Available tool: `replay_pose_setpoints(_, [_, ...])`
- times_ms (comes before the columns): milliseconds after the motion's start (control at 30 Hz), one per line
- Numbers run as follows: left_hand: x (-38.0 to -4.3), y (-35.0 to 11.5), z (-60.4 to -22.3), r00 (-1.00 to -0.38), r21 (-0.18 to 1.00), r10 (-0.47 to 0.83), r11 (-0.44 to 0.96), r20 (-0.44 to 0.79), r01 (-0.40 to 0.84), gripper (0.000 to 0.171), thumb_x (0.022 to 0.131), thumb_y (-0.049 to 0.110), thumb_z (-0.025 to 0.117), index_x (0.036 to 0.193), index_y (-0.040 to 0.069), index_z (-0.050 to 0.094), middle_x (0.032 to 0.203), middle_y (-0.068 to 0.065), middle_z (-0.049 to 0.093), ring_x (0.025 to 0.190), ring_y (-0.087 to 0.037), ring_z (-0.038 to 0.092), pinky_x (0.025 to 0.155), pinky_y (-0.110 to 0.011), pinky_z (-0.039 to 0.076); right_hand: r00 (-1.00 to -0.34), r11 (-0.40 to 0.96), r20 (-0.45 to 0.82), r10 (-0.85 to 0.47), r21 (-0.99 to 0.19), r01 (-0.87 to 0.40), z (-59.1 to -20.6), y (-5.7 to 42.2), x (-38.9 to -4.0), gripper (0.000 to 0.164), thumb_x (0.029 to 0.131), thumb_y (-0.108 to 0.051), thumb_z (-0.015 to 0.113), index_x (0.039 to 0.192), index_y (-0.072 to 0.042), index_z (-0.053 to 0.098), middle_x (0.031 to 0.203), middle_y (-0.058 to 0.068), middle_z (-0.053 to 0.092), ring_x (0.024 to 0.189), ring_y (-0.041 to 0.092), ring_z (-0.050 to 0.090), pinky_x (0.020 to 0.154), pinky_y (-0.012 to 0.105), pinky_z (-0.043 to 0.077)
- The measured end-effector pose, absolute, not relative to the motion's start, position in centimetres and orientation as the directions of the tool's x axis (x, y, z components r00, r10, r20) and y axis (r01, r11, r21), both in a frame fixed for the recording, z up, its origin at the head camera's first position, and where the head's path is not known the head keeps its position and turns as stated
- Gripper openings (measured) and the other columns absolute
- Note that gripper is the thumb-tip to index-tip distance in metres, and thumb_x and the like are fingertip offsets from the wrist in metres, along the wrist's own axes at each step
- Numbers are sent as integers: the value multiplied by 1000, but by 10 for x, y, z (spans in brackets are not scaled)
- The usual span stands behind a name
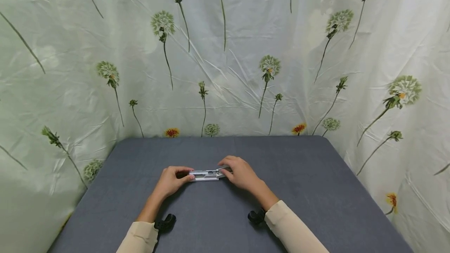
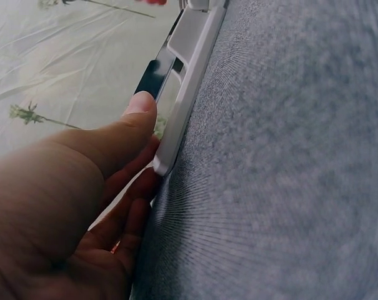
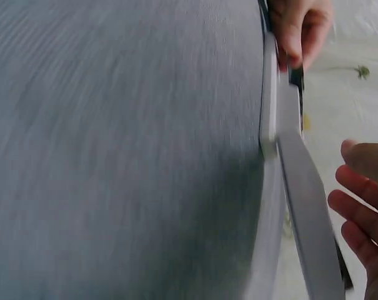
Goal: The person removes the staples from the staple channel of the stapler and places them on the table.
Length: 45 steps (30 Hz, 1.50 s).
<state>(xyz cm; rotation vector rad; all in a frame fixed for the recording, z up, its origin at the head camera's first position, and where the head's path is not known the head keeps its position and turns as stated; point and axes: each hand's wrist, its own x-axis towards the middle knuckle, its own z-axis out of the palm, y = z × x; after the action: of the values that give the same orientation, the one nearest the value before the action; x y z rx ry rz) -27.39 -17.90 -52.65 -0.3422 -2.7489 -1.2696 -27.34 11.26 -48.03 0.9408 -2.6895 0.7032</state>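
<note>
A white and grey stapler [image 1: 205, 178] lies on the grey surface in the middle of the head view, its top cover [image 3: 310, 212] swung back to the right. Its metal magazine shows above the white base [image 2: 187, 103]. My left hand [image 1: 168, 182] holds the left end, thumb on the dark tip of the magazine and fingers behind it. Around the swung-back cover at the right end is my right hand [image 1: 242, 174], fingers spread and loosely bent. In the right wrist view a gap shows between those fingers [image 3: 363, 212] and the cover.
A grey cloth-covered table [image 1: 225, 221] spreads under both forearms. Behind it and at both sides hangs a pale curtain [image 1: 225, 69] printed with dandelions. Black wrist mounts [image 1: 166, 223] sit at the cuffs of the cream sleeves [image 1: 293, 225].
</note>
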Motion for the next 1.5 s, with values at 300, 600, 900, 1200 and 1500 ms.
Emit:
replay_pose_setpoints(300, [-273,-180,-527,-971,750,159,617,179,239,22,86,31,85,108,25,82,104,4,79,94,-11,71,83,-34,55,-758,718,325,-565,-259,-646,-490,76,-276,15,100,-26,70,111,-18,78,114,-1,74,107,18,70,96,40,54])
replay_pose_setpoints(600, [-272,-180,-528,-968,753,166,608,189,251,22,87,30,84,108,24,82,103,3,79,94,-11,71,82,-33,56,-779,747,306,-548,-240,-620,-498,67,-277,12,99,-28,71,103,-20,80,109,-2,73,100,16,70,93,38,54])
replay_pose_setpoints(900, [-272,-181,-527,-967,754,172,606,188,254,23,86,32,84,109,26,82,104,5,79,94,-12,72,82,-32,55,-805,781,337,-488,-244,-575,-500,60,-271,12,99,-26,72,100,-17,81,106,-2,72,98,17,68,91,36,53])
replay_pose_setpoints(1200, [-273,-182,-527,-971,760,166,604,174,239,25,86,33,84,109,25,82,106,3,79,96,-13,72,83,-33,55,-866,750,334,-372,-442,-492,-499,52,-267,6,93,-19,77,95,-14,79,105,1,73,102,21,66,93,40,51])
replay_pose_setpoints(1500, [-273,-179,-526,-972,757,165,609,168,234,24,86,33,85,108,26,82,105,3,79,95,-12,72,82,-33,55,-890,744,320,-324,-495,-449,-502,53,-271,9,90,-24,82,94,-17,78,94,-3,73,92,17,66,85,36,52])
